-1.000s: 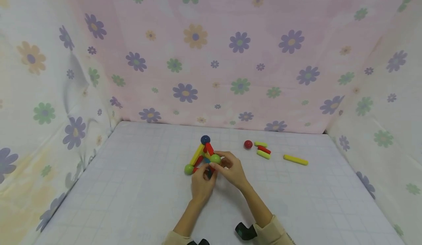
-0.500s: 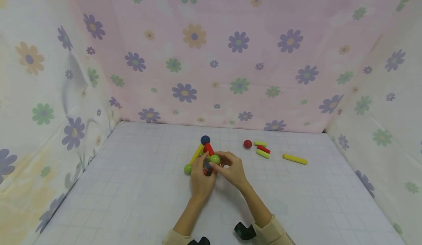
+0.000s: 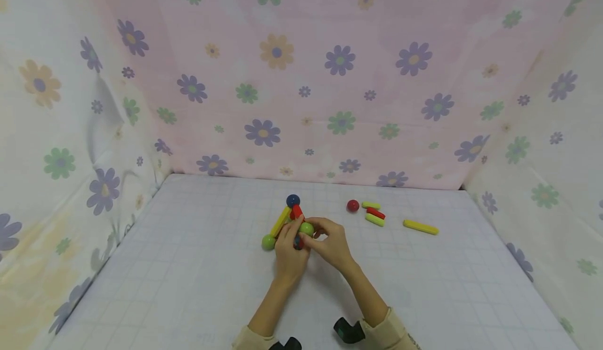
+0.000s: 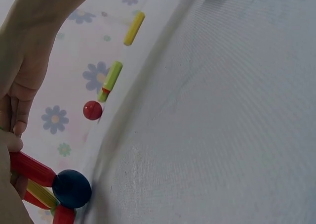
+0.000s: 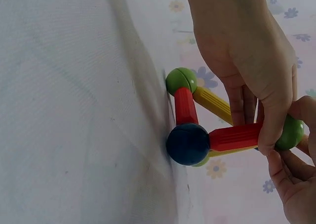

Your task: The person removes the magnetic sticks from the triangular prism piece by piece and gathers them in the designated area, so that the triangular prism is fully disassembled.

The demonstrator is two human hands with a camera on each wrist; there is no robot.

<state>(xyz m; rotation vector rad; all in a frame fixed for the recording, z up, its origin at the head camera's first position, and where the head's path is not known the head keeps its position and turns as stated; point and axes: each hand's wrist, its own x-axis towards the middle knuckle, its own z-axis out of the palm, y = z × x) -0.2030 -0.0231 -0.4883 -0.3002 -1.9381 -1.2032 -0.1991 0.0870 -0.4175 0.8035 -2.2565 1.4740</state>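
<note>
2 bare forearms reach forward from cream sleeves and meet at the centre. The left hand (image 3: 288, 253) is palm down, fingers bent forward and downward, gripping. The right hand (image 3: 332, 244) angles in from the right, fingers curled toward the left hand's fingertips, pinching. Both hands touch each other.

You're at a makeshift recording booth at home: flowered bedsheets (image 3: 301, 78) hang as walls around a checked-cloth worktop (image 3: 188, 287) scattered with toy sticks.
</note>
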